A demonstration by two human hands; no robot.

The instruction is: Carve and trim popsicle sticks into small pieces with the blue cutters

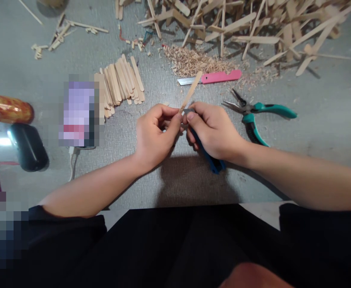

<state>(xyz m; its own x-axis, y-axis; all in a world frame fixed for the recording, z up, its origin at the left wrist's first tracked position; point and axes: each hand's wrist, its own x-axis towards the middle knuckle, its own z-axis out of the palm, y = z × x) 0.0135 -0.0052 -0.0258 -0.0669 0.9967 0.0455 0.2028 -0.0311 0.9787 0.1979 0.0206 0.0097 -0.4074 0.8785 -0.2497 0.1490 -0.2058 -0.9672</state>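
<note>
My left hand (159, 130) pinches a wooden craft stick (191, 91) near its lower end. The stick slants up and to the right. Wrapped in my right hand (213, 128) is a blue-handled utility knife (207, 152), its short grey blade at the stick's lower end, by my left fingertips. How deep the blade sits in the wood is hidden by my fingers. Just beyond the hands lies a pink folding knife (222, 76) with its blade out. Green-handled needle-nose pliers (249, 110) rest to the right of my right hand, jaws apart.
A row of craft sticks (118, 82) lies left of centre, beside a blurred phone (78, 108) on a cable. Wood shavings (198, 60) and a heap of crossed sticks (223, 24) fill the back. A black mouse (28, 147) and an orange bottle-like object (7, 109) are at left.
</note>
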